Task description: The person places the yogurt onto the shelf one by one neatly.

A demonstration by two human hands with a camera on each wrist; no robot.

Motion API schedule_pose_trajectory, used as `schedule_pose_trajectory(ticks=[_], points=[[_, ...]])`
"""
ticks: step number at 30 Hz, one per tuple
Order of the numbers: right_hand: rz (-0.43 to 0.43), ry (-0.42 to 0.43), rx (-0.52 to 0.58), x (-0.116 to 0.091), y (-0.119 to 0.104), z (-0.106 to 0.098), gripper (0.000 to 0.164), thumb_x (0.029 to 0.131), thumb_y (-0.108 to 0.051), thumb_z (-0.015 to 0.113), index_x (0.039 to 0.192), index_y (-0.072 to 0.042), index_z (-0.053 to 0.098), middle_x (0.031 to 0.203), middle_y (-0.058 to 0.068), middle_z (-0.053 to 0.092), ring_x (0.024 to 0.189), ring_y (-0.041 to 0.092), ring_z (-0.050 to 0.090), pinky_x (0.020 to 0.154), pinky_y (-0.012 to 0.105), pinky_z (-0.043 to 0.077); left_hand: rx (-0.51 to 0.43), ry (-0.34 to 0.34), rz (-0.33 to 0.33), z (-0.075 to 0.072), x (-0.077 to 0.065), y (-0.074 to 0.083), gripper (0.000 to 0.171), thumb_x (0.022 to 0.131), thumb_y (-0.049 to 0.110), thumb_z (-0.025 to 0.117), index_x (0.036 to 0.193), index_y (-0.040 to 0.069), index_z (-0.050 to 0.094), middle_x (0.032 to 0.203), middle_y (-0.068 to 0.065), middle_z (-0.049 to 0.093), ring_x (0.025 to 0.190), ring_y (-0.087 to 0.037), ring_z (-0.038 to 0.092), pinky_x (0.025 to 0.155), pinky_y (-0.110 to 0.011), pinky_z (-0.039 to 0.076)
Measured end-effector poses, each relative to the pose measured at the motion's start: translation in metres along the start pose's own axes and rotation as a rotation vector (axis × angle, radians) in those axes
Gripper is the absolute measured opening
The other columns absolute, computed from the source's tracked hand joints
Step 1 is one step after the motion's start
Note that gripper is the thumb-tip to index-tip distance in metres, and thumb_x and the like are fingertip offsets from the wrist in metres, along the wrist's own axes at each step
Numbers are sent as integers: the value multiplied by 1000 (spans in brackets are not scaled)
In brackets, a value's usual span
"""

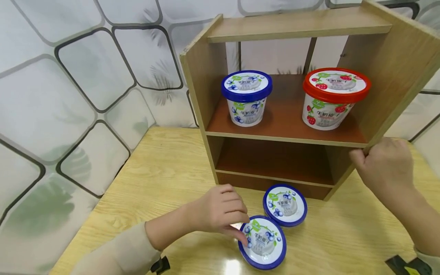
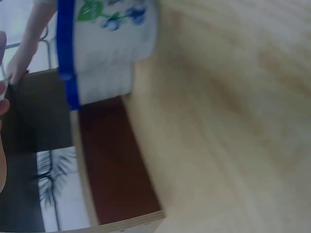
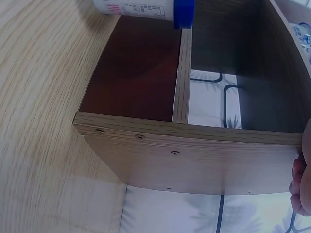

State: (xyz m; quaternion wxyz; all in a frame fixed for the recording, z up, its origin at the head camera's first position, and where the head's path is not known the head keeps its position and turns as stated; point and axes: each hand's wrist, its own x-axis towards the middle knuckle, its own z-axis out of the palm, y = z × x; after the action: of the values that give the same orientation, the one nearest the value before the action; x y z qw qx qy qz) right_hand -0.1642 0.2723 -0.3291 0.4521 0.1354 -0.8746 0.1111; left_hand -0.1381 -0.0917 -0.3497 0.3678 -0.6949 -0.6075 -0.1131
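Observation:
My left hand [image 1: 221, 210] is over the left edge of the nearer blue-lidded tub [image 1: 262, 242], its fingers loosely bent and its thumb reaching across the lid. Nothing is in its grasp; in the left wrist view a gap shows between its fingertips [image 2: 2, 104] and the lid. A second blue-lidded tub [image 1: 285, 205] stands right behind, close to the shelf's base. With my right hand [image 1: 388, 168] I grip the right side panel of the wooden shelf unit [image 1: 405, 76], thumb at the front edge and fingers [image 3: 296, 182] on the outer face.
On the upper board stand a blue-lidded blueberry tub [image 1: 247, 99] at left and a red-lidded strawberry tub [image 1: 331, 99] at right. The lower compartment [image 1: 275, 160] has a dark red floor. A patterned covering [image 1: 86, 76] rises behind the wooden table [image 1: 165, 168].

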Motion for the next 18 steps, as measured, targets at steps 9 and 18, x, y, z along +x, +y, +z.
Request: schedule_pose_trajectory(ticks=[9,18], points=[[-1,24,19,2,-1,1,35,81,-27,34,52,-6,33,42,15,34,42,38,32,49,48,23,-41,-53,62,12,-13,15,48,81,67,56,85,20,64,81,10,64,75,-6,59,69,-20,44],[7,40,26,1,-2,2,32,80,-25,34,53,-7,32,42,14,32,41,38,30,48,49,23,-30,-110,127,17,-23,28,44,86,62,53,87,20,62,86,9,63,83,-10,61,73,-23,45]])
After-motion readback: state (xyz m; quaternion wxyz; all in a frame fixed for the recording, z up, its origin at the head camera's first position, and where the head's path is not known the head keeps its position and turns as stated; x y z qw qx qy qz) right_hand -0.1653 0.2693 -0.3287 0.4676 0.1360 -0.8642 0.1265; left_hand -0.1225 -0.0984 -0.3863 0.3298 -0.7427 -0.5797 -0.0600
